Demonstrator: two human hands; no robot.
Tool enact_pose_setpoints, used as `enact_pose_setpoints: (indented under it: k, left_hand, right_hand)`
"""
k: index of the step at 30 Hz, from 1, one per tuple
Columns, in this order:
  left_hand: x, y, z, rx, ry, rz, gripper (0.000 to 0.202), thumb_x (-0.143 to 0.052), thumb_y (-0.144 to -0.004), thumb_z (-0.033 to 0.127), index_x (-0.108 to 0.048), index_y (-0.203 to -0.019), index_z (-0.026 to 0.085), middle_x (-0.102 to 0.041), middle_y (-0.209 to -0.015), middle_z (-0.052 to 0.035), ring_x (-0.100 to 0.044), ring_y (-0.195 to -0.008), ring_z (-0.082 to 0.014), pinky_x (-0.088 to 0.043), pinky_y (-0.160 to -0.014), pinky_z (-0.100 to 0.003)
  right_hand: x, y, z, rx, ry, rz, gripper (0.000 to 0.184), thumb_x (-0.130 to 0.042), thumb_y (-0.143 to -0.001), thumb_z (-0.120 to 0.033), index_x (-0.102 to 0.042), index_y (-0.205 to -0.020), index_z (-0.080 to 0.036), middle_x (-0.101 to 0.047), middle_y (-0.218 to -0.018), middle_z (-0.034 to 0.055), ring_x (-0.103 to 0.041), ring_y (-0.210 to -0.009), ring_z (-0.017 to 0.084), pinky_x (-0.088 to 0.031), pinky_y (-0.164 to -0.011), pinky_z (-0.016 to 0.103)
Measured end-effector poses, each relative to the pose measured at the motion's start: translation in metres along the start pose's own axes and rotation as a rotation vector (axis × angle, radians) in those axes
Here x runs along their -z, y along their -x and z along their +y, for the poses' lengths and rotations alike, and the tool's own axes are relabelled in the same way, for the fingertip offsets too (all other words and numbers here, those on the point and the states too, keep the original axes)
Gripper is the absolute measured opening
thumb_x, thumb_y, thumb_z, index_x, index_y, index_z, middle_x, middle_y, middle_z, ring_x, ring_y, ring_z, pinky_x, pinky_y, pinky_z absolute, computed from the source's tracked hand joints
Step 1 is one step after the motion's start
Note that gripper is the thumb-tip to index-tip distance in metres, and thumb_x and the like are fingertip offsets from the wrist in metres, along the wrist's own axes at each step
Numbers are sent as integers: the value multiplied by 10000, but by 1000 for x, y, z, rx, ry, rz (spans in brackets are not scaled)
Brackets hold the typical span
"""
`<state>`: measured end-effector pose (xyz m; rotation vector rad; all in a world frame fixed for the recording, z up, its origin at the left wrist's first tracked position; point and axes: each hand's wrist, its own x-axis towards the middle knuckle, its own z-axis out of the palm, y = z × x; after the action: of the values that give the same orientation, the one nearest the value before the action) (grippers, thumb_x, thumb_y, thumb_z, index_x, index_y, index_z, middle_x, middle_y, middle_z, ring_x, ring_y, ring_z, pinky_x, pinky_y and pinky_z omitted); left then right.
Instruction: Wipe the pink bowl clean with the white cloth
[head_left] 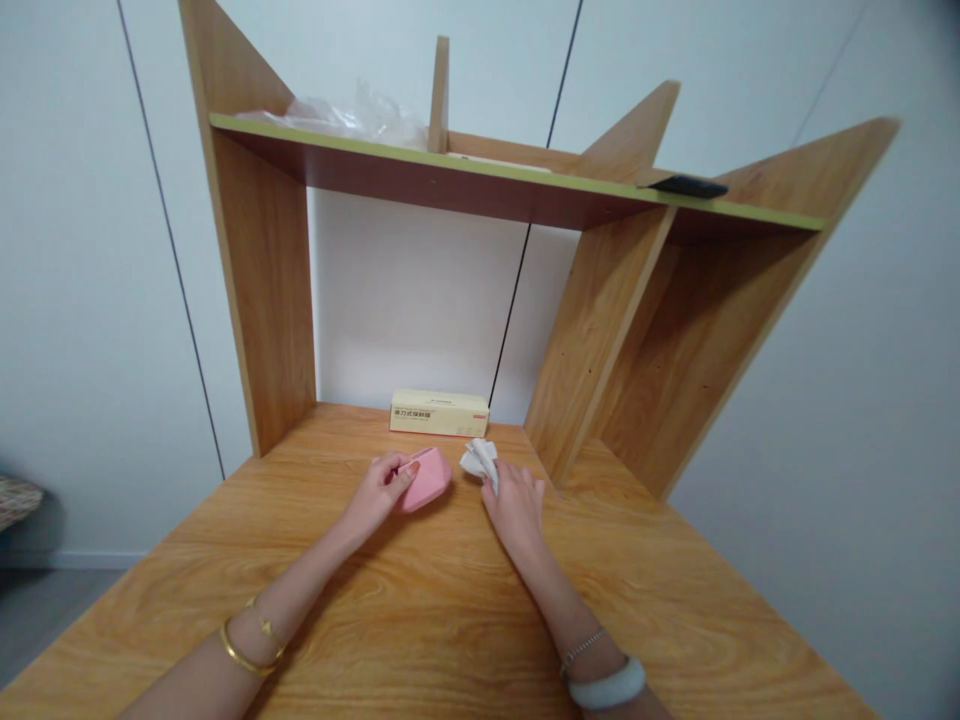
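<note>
Your left hand [384, 482] pinches the pink bowl [427, 482], likely to steady it; your right hand [517, 500] grips crumpled tissue [478, 460].

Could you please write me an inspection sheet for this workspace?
Surface: wood-grain desk, brown.
Job's things: pink angular object, material unclear; crumpled white tissue-like sheet.
Clutter: long cream printed box at the back of the desk; clear crinkled plastic bag and flat black object on the upper shelf.
Hands: left hand holds the pink object; right hand holds the white sheet.
Cables: nothing seen.
Surroundings: brown wooden shelf unit before a pale wall.
</note>
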<state>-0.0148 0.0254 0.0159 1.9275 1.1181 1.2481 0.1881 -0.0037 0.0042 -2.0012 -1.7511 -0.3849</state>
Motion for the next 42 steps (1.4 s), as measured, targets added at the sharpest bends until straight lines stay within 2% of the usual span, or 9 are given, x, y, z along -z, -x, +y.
enact_pose_setpoints:
  k: [2,8,12,16,20,28,30,36,42]
  left_hand:
    - [-1,1,2,-14,-24,-10,407,-410,-766,511,-584,-654,161,-577,-658,-36,-492,-692,-176,-370,-656,-276]
    - [-1,2,2,-24,-27,20,400,-408,-775,512,-584,-668,169,-583,-664,-36,-497,-724,-192,-377,-688,-295]
    - [0,1,-2,-11,52,25,417,-400,-783,530,-565,-679,161,-570,-642,-32,-499,-694,-188,-385,-663,-295]
    - [-3,7,3,-54,-72,-15,379,-397,-807,475,-579,-677,169,-593,-700,-39,-491,-768,-202,-384,-732,-327]
    - [-10,13,11,-116,-148,-85,326,-403,-820,417,-577,-672,185,-611,-783,-46,-474,-823,-205,-378,-772,-341]
    - [-12,9,0,-142,-159,-7,279,-384,-827,352,-562,-703,177,-588,-776,-48,-466,-810,-201,-366,-781,-350]
    - [-11,9,-3,-156,-180,0,288,-381,-829,359,-556,-689,178,-581,-777,-48,-462,-818,-204,-362,-787,-353]
    - [-13,12,0,-189,-162,-60,331,-388,-835,418,-548,-671,179,-589,-795,-49,-461,-828,-204,-347,-805,-353]
    - [-11,10,1,-151,-97,-13,342,-406,-821,429,-577,-666,175,-593,-744,-50,-467,-808,-209,-349,-778,-335]
  right_hand:
    - [2,1,-3,9,-34,36,240,-405,-848,-246,-566,-1015,-187,-631,-948,88,-499,-886,238,-263,-713,329]
    - [7,15,-29,201,-155,48,184,-416,-825,-214,-586,-893,-205,-629,-856,51,-486,-816,210,-266,-711,317]
    - [12,21,-38,242,-164,108,201,-425,-821,-223,-579,-950,-214,-625,-875,50,-479,-817,208,-257,-702,316]
    - [12,17,-33,188,-170,140,229,-418,-834,-229,-570,-1005,-214,-631,-906,47,-484,-844,208,-250,-708,316]
    - [11,14,-27,153,-182,122,219,-414,-842,-228,-586,-977,-218,-640,-893,42,-486,-844,205,-248,-709,313]
    - [16,27,-45,317,-273,98,222,-483,-796,-194,-586,-984,-248,-638,-903,18,-472,-844,196,-236,-721,315]
    - [15,27,-45,308,-268,88,225,-487,-793,-193,-586,-985,-256,-640,-905,13,-473,-844,195,-232,-723,318]
    - [7,15,-29,136,-253,112,220,-452,-815,-213,-589,-987,-228,-647,-933,32,-487,-848,197,-244,-721,309]
    - [4,20,-32,223,-342,160,209,-462,-800,-200,-589,-964,-219,-644,-908,33,-488,-836,190,-254,-728,303]
